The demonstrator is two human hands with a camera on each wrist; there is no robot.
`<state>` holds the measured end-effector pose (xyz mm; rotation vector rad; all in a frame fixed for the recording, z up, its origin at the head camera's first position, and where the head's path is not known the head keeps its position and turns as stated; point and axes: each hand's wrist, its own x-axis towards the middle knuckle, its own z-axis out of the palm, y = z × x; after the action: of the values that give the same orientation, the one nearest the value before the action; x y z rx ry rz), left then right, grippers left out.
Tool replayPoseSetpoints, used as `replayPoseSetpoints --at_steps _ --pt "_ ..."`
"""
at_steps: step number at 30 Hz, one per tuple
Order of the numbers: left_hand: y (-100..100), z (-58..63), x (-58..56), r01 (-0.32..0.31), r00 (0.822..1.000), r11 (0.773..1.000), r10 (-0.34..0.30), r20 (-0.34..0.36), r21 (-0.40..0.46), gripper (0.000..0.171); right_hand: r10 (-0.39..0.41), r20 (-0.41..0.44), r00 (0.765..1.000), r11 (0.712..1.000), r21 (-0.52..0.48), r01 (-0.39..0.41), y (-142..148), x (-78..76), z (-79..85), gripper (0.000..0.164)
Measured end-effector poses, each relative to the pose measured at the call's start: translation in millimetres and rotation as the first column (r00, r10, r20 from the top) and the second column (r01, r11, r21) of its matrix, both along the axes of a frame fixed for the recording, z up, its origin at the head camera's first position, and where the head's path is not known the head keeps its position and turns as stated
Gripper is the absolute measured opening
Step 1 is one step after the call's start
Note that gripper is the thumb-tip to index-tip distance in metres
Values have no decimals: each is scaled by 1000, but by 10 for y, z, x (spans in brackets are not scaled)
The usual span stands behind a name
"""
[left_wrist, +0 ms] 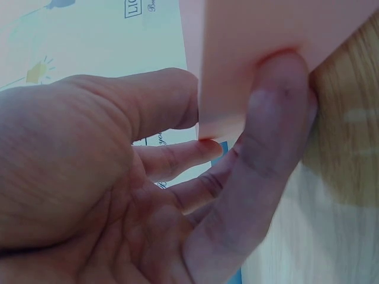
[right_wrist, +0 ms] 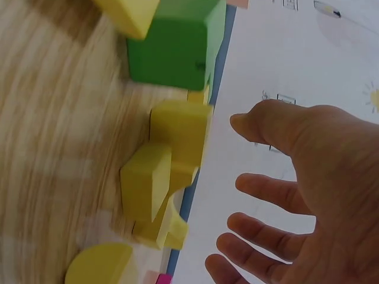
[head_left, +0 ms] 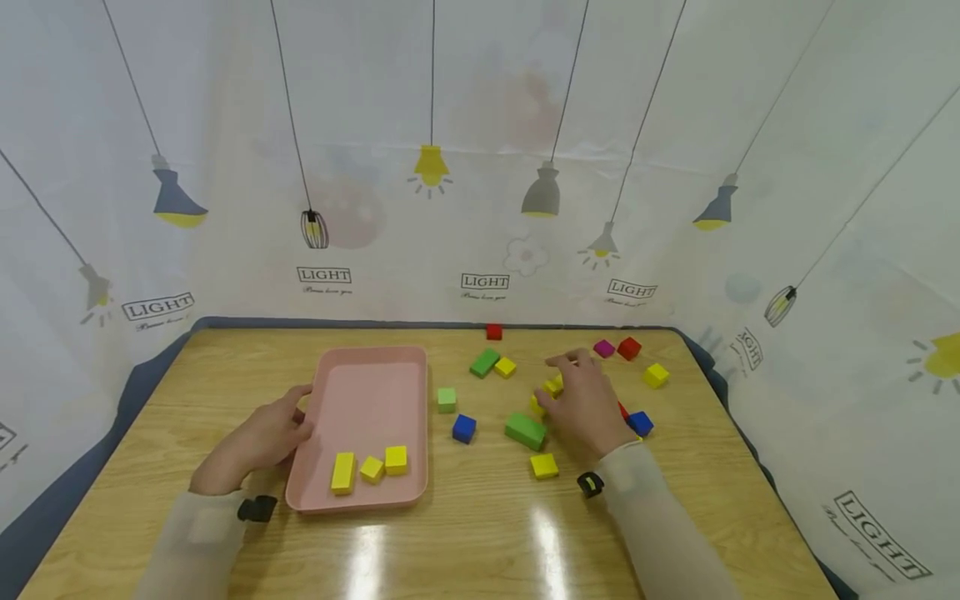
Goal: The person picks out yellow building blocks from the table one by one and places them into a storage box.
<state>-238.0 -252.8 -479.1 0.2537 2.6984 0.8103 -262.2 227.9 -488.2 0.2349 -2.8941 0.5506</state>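
Observation:
A shallow pink tray (head_left: 369,392) lies on the left part of the table. My left hand (head_left: 262,435) holds its left side; in the left wrist view the thumb touches the rim and a finger presses the outer wall (left_wrist: 228,77). Several yellow blocks lie inside, including an upright-looking oblong yellow block (head_left: 342,473). My right hand (head_left: 590,402) hovers over a cluster of yellow blocks (head_left: 553,386), fingers spread and holding nothing. In the right wrist view, yellow blocks (right_wrist: 177,127) and a green block (right_wrist: 169,59) stand beside the fingers.
Around the right hand lie a green block (head_left: 526,430), blue blocks (head_left: 464,428), a light green cube (head_left: 446,400), red blocks (head_left: 629,347) and a magenta block (head_left: 603,348). A printed white curtain (head_left: 390,292) stands behind and beside the table (head_left: 465,533).

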Motion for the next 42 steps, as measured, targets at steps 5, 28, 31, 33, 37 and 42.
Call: replayPoseSetpoints --at_steps 5,28,31,33,37,42 --pt "4 14 0 -2 1000 1000 2 7 7 65 -32 4 999 999 18 32 135 -85 -17 58" --pt "6 9 5 -6 1000 1000 6 8 7 65 -58 129 990 998 -16 60 195 -172 -55 58" --pt "8 7 -2 -9 1000 1000 9 13 5 65 -48 127 991 999 -20 51 201 -181 -69 57" --pt "7 3 -6 -11 1000 1000 11 15 6 65 -43 123 991 999 -19 46 202 -189 -77 57" --pt "2 -15 -8 -9 1000 1000 9 12 8 65 -41 121 992 999 -18 44 201 -204 -89 57" --pt "-4 -21 -8 0 1000 1000 0 -3 6 64 -41 136 990 999 -24 45 202 -219 -100 57"
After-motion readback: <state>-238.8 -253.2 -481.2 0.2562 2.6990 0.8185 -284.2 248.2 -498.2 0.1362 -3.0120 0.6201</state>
